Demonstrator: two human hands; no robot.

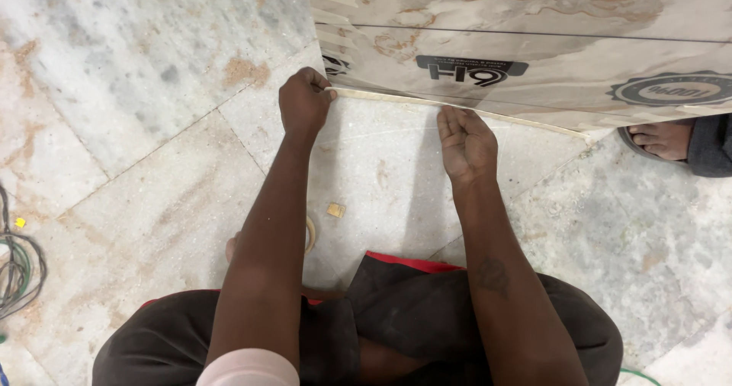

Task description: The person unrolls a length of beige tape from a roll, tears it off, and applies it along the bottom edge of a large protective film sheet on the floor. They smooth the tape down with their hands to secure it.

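Mottled marble floor (137, 89) throughout, with a marble-patterned laminate sheet (534, 43) filling the upper right of the frame. Left hand (303, 100) pinched shut on the pale edge strip (457, 112) along the sheet's lower edge, at its left end. Right hand (467, 142) at mid-frame, fingers curled against the strip, grip state unclear; cables (19, 268) at far left.

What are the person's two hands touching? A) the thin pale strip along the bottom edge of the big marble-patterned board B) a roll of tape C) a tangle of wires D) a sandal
A: the left hand pinches the end of the thin pale strip along the lower edge of the large marble-patterned board, and the right hand has its fingertips on the same strip.
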